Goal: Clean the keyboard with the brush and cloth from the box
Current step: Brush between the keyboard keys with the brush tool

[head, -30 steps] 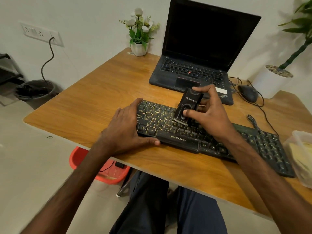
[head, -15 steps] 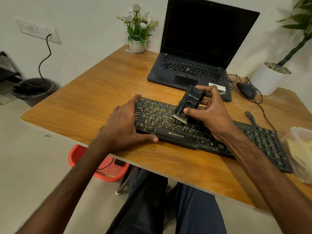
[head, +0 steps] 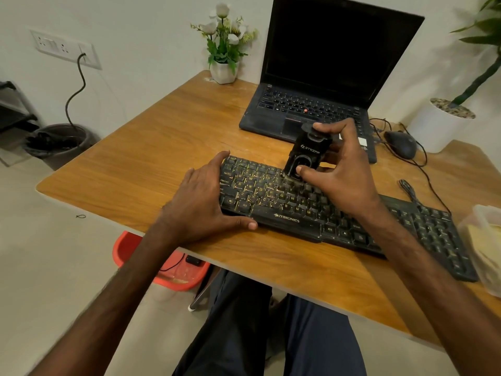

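Two hands at work. Right hand (head: 344, 180) pinches brush (head: 307, 156): thumb low on its front face, index over the top, other fingers behind. Brush stands nearly upright, bristles down on the upper key rows of keyboard (head: 284, 210), left of centre. Left hand (head: 200, 202) lies spread & flat at the keyboard's left end, thumb along the front edge. Keyboard lies slantwise on table (head: 135, 164), near the front edge.

Box (head: 479, 213), clear plastic, far right, just beside the keyboard's right end; yellowish stuff (head: 488, 240) in it, too blurred to tell what.

Behind: open laptop (head: 325, 77), screen dark; mouse (head: 400, 144) w/ cable to its right; flower pot (head: 223, 71) at back corner; plant pot (head: 439, 126) far right.

Floor: dark bin (head: 57, 142) w/ black liner; red basket (head: 162, 267) under table, black cord in it.
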Available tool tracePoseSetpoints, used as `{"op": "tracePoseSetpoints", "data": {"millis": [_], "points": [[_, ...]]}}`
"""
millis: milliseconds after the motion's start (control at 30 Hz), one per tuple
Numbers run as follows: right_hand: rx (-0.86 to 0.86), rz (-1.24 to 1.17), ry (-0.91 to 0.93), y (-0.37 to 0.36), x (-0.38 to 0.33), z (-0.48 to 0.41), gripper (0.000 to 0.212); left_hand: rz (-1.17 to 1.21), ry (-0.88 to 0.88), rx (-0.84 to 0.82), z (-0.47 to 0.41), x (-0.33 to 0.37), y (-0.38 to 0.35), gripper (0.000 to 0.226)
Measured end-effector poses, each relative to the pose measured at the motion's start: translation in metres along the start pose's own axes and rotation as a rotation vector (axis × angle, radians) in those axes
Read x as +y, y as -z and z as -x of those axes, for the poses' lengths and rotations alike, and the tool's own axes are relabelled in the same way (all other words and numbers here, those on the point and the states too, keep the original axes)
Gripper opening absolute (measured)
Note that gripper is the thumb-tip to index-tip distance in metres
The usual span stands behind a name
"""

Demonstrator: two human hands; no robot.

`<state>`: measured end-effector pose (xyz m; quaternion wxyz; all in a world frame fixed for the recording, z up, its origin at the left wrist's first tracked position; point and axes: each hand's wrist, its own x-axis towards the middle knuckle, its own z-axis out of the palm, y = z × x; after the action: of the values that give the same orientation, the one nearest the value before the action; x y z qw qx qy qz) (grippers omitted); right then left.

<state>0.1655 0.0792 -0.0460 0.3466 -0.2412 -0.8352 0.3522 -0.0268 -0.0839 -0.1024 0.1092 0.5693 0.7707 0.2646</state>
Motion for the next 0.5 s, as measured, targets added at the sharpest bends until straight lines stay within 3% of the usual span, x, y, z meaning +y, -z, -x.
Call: {"op": "tracePoseSetpoints", "data": {"millis": [267, 500], "points": [[-0.005, 0.121, 0.063, -0.006, 0.002, 0.005, 0.063, 0.015, 0.006, -0.002, 0.0, -0.001, 0.0, 0.146], [-0.224, 0.242, 0.399, -0.017, -0.014, 0.05, 0.059, -0.001, -0.016, 0.007, -0.001, -0.005, -0.002, 0.146]]}}
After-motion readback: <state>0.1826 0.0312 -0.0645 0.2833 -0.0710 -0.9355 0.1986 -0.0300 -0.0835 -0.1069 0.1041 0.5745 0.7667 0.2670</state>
